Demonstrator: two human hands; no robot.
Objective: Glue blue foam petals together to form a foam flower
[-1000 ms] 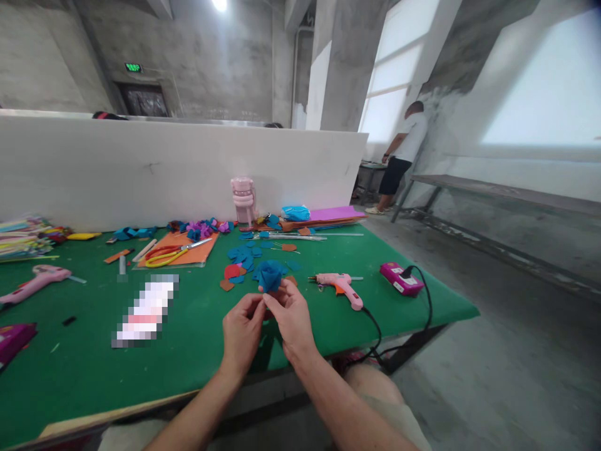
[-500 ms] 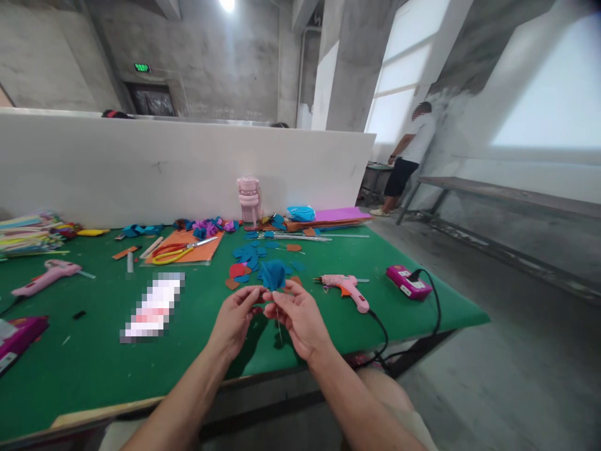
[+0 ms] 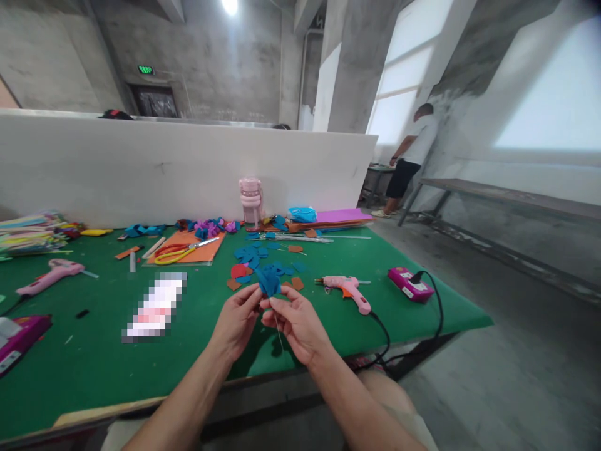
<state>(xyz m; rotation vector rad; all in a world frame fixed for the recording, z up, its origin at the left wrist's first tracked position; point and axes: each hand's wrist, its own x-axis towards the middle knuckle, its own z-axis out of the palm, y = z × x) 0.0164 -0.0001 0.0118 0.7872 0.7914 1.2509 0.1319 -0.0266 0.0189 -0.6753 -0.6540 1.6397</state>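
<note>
Between my hands, above the green table (image 3: 188, 351), is a blue felt flower (image 3: 269, 280) on a thin wire stem (image 3: 280, 335). My left hand (image 3: 239, 316) pinches the flower's base from the left. The fingers of my right hand (image 3: 295, 319) close on the base and upper stem from the right, and the wire slants down below them. Just beyond the flower lie blue felt petals (image 3: 248, 254), several brown felt pieces (image 3: 297, 284) and a red felt piece (image 3: 238, 270). My fingers hide the joint of flower and stem.
To the right lie a pink glue gun (image 3: 345, 288) and a purple box (image 3: 409, 284) with a black cable. Scissors (image 3: 183, 250) rest on orange felt sheets (image 3: 206, 255). Another glue gun (image 3: 51, 277) is at left. A white board (image 3: 188, 169) closes the back; a person (image 3: 410, 150) stands far right.
The flower has tilted and turned slightly to the left in my fingers, showing its petals from another side. Both hands keep hold of it in nearly the same place.
</note>
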